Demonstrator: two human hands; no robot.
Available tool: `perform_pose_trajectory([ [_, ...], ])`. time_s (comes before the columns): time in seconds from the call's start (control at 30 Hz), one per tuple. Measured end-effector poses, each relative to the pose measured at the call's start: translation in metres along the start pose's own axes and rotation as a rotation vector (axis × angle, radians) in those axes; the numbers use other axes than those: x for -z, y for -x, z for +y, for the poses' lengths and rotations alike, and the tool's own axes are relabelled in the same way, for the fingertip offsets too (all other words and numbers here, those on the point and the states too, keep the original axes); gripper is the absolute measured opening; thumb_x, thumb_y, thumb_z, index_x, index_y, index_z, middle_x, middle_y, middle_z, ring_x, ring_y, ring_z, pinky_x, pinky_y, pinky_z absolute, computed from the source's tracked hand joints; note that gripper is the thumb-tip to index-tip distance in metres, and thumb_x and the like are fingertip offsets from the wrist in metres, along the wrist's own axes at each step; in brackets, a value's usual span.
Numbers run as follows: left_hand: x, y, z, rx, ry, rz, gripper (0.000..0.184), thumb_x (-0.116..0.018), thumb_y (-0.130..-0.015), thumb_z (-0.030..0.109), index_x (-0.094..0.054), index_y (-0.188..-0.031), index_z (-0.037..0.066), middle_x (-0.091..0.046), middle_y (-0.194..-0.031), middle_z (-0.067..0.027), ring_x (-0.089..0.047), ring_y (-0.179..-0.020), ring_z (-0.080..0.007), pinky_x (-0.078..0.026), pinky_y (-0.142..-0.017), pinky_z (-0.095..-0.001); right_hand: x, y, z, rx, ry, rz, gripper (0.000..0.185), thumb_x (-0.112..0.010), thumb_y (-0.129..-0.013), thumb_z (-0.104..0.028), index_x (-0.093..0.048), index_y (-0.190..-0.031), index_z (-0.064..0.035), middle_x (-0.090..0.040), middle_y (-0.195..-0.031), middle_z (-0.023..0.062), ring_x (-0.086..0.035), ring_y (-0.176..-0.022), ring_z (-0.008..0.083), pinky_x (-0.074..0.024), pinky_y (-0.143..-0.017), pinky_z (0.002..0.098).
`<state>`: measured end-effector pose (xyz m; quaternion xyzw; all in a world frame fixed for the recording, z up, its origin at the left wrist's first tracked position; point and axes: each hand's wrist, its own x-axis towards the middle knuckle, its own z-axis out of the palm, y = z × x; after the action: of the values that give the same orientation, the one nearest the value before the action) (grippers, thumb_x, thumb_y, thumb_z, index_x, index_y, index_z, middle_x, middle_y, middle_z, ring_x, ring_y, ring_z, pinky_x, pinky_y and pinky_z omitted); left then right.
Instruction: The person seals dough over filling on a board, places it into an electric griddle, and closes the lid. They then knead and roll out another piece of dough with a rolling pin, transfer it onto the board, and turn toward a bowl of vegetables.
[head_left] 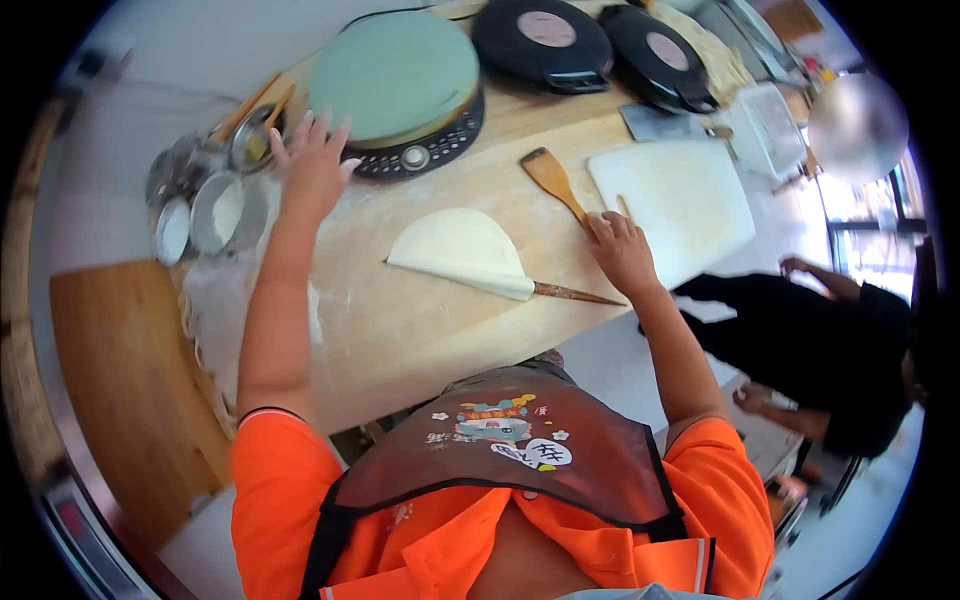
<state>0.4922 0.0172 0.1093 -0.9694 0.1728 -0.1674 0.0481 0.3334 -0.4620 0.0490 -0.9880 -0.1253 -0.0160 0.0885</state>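
Observation:
My left hand has its fingers spread beside the black base of a round griddle, over whose top lies a pale green disc. With my right hand I hold the handle end of a wooden spatula, its blade pointing away from me. Between my arms, a sheet of pale dough lies on the wooden board. Its near edge is folded over a thin rolling pin, whose tapered end sticks out to the right.
Two black round appliances stand at the back. A white cutting board and a scraper lie right. Metal bowls with white contents stand left. A person in black is at the right.

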Motion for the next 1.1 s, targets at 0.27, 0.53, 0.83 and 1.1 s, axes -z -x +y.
perform_pose_trajectory([
  [0.27,0.062,0.267,0.196,0.922,0.806,0.116,0.049,-0.07,-0.096,0.033,-0.063,-0.132,0.0,-0.066,-0.132,-0.0244,-0.061,-0.124,-0.0416,-0.047,-0.107,-0.0467,0.023,-0.015,-0.054,0.531,-0.363,-0.027,0.037,-0.07,-0.092,-0.006,-0.065,-0.128,-0.0063,-0.06,-0.134,0.0165,-0.055,-0.124,0.0391,-0.0456,-0.105,0.0481],
  [0.53,0.135,0.465,0.465,2.054,1.094,0.272,0.056,-0.064,-0.099,0.041,-0.06,-0.138,0.002,-0.068,-0.132,-0.016,-0.062,-0.125,-0.0281,-0.046,-0.107,-0.0409,0.012,0.0,-0.146,1.159,-0.531,-0.373,0.034,-0.064,-0.095,-0.003,-0.066,-0.129,-0.0036,-0.06,-0.134,0.0188,-0.057,-0.126,0.0386,-0.047,-0.107,0.0469],
  [0.83,0.192,0.555,0.653,2.012,0.979,2.278,0.081,-0.05,-0.105,0.06,-0.025,-0.162,0.009,-0.047,-0.155,-0.0128,-0.045,-0.144,-0.028,-0.037,-0.117,-0.0483,0.018,0.119,-0.289,1.72,-0.613,-0.623,0.031,-0.062,-0.098,-0.004,-0.066,-0.128,-0.0034,-0.061,-0.134,0.0181,-0.06,-0.124,0.0374,-0.0487,-0.106,0.0411],
  [1.1,0.21,0.627,0.636,1.535,0.83,2.566,0.058,-0.059,-0.107,0.036,-0.039,-0.154,0.009,-0.048,-0.154,-0.0092,-0.043,-0.144,-0.0282,-0.035,-0.12,-0.0517,0.029,0.242,-0.337,2.072,-0.619,-0.647,0.032,-0.068,-0.092,-0.005,-0.067,-0.124,-0.0032,-0.062,-0.126,0.0172,-0.061,-0.117,0.0383,-0.0507,-0.1,0.0431],
])
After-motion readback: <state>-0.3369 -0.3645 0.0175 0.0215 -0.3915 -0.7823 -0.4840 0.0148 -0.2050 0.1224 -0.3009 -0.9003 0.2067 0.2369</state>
